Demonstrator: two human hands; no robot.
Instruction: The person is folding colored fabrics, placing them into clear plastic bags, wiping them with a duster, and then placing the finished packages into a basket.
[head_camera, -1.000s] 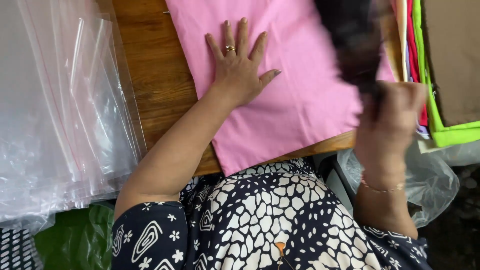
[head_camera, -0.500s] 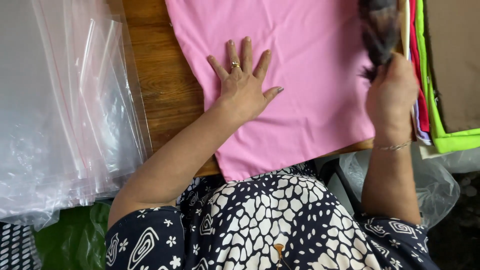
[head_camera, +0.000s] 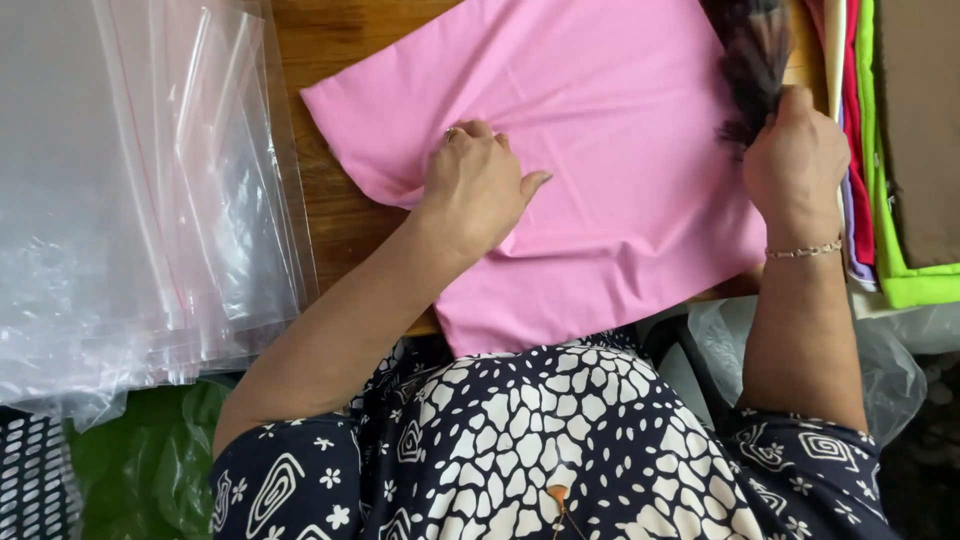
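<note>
looking down, we see our left hand (head_camera: 478, 190) resting on a pink cloth (head_camera: 600, 130) spread flat on the wooden bench (head_camera: 340, 215). its fingers (head_camera: 470, 132) are curled together and pinch a small bunch of the cloth, which wrinkles around the knuckles; the thumb points toward the right. a ring sits on one finger.

our right hand (head_camera: 795, 160) is at the cloth's right edge, fingers closed around the handle end of a dark, bristly brush (head_camera: 750, 60) that stands up toward the top of the view over the cloth. a thin bracelet (head_camera: 803, 250) circles that wrist.

the cloth lies at a slant, its near edge hanging just over the bench's front rim, close to our dark dress with white patterns (head_camera: 540, 450).

to the left, a thick stack of clear plastic bags (head_camera: 130, 200), some with a thin red strip along one side, overlaps the bench's left edge. to the right, just beside the cloth, folded fabrics lie in layers: red (head_camera: 848, 60), lime green (head_camera: 885, 200), and a brown piece (head_camera: 925, 120) on top. below them sits crumpled clear plastic (head_camera: 890, 370). a green bag (head_camera: 150, 460) shows at the lower left.
</note>
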